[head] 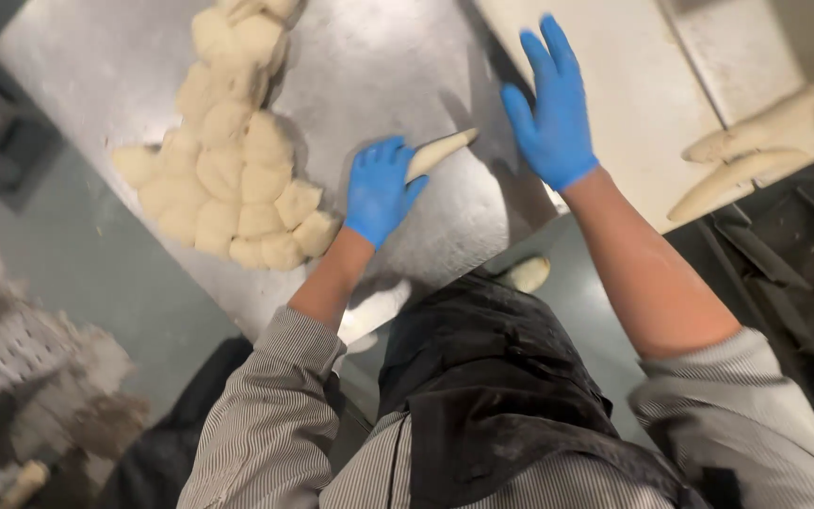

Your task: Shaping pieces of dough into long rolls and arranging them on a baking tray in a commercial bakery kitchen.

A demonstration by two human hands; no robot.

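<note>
Both my hands wear blue gloves. My left hand presses on one end of a long tapered piece of dough lying on the steel table. Just to the right, my right hand hovers over the table with fingers spread and nothing in it. A pile of cut dough lumps sits on the table to the left of my left hand.
Two rolled dough sticks lie on a pale board at the right. A dark tray rack stands beyond the board's edge. On the floor at lower left lies a crate with clutter. I wear a dark apron.
</note>
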